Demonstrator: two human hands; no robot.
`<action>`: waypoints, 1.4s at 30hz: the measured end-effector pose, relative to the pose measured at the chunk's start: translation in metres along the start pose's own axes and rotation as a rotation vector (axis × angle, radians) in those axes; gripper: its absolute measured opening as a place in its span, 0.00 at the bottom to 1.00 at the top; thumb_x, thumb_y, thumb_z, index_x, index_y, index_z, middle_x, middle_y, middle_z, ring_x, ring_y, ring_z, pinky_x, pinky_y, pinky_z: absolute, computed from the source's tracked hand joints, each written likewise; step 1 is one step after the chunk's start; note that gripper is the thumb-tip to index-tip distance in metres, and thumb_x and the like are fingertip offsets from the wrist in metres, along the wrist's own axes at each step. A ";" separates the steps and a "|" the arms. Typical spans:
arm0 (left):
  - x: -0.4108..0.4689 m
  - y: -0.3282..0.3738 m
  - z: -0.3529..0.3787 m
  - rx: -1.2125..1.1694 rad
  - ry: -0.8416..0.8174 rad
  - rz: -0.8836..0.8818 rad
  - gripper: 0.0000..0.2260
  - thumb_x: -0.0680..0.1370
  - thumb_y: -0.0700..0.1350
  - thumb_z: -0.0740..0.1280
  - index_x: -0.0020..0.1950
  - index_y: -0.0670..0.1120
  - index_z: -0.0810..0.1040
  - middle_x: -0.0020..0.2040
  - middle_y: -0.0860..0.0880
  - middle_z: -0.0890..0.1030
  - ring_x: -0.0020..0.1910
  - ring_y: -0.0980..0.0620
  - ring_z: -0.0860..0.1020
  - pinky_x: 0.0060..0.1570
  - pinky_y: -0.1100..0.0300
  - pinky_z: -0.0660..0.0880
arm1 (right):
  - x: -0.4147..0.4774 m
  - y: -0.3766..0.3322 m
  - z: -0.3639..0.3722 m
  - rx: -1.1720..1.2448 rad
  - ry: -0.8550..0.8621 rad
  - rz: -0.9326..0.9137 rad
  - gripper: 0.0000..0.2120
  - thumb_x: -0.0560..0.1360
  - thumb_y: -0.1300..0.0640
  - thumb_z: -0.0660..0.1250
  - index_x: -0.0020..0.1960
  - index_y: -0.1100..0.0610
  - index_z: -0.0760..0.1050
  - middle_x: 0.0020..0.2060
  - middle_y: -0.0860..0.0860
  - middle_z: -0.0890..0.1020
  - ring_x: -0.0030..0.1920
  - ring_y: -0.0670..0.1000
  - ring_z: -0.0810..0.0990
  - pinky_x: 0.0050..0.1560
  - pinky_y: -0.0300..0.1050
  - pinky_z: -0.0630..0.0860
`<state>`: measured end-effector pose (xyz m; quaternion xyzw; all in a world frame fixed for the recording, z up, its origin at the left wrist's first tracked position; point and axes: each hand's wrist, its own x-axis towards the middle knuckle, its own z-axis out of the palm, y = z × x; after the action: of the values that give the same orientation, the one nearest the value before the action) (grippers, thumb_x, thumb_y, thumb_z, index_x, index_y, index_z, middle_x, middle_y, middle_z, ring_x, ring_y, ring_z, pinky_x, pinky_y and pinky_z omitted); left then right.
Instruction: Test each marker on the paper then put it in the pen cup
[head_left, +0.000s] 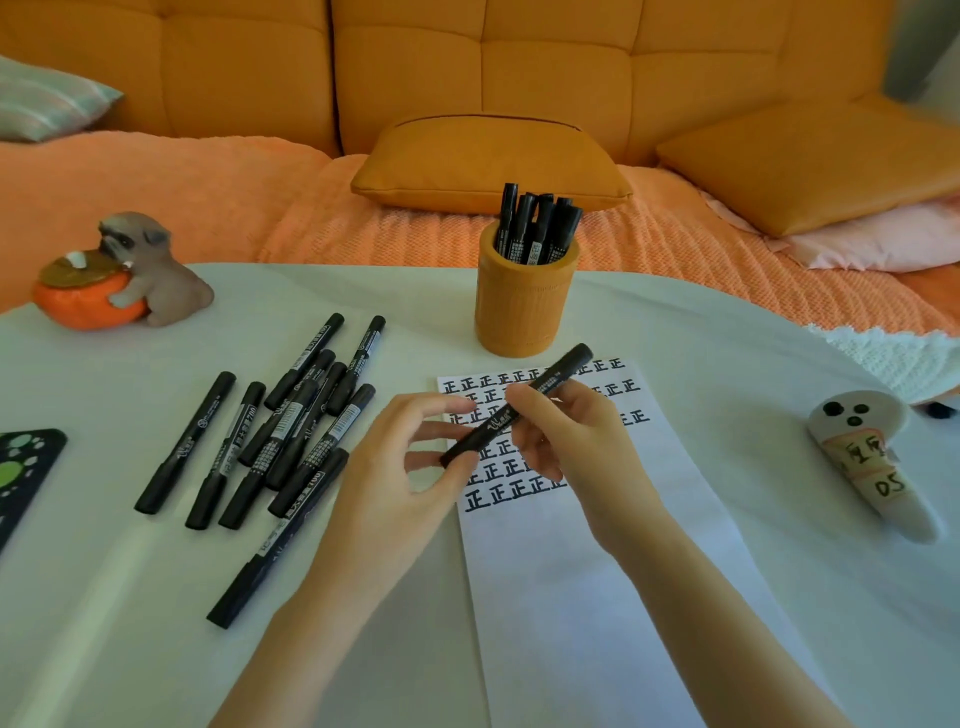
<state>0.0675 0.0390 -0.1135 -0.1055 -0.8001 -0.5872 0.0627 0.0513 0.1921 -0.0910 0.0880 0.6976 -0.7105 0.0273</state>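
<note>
Over the white table (727, 364), left hand (395, 467) pinches the black marker (550, 379) by its end, right hand (566, 431) grips its barrel; I reckon uncapping next

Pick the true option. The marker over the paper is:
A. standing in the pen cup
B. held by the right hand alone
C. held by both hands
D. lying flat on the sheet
C: the right hand grips the barrel of the marker while the left hand pinches its lower end, above the paper.
</note>
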 end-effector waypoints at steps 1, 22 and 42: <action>-0.001 0.000 0.001 0.010 -0.016 -0.020 0.15 0.72 0.37 0.72 0.55 0.51 0.78 0.52 0.58 0.81 0.51 0.61 0.79 0.47 0.72 0.74 | -0.003 0.001 -0.001 0.007 0.006 -0.011 0.08 0.77 0.58 0.66 0.41 0.60 0.73 0.27 0.53 0.76 0.24 0.47 0.69 0.23 0.33 0.64; -0.011 0.005 0.011 0.163 -0.260 -0.073 0.09 0.78 0.57 0.55 0.51 0.58 0.73 0.42 0.63 0.80 0.43 0.60 0.78 0.40 0.66 0.72 | -0.027 0.014 0.002 -0.061 -0.068 -0.218 0.08 0.78 0.59 0.65 0.43 0.63 0.74 0.26 0.47 0.75 0.27 0.42 0.72 0.31 0.33 0.68; -0.014 0.010 0.012 0.035 -0.221 -0.058 0.10 0.76 0.58 0.60 0.47 0.56 0.77 0.25 0.55 0.69 0.26 0.56 0.62 0.28 0.65 0.59 | -0.033 0.005 -0.004 -0.021 -0.121 -0.192 0.05 0.77 0.59 0.64 0.44 0.59 0.74 0.27 0.45 0.76 0.30 0.41 0.73 0.32 0.31 0.70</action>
<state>0.0842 0.0522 -0.1112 -0.1455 -0.8150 -0.5593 -0.0412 0.0852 0.1933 -0.0910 -0.0227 0.7073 -0.7065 0.0023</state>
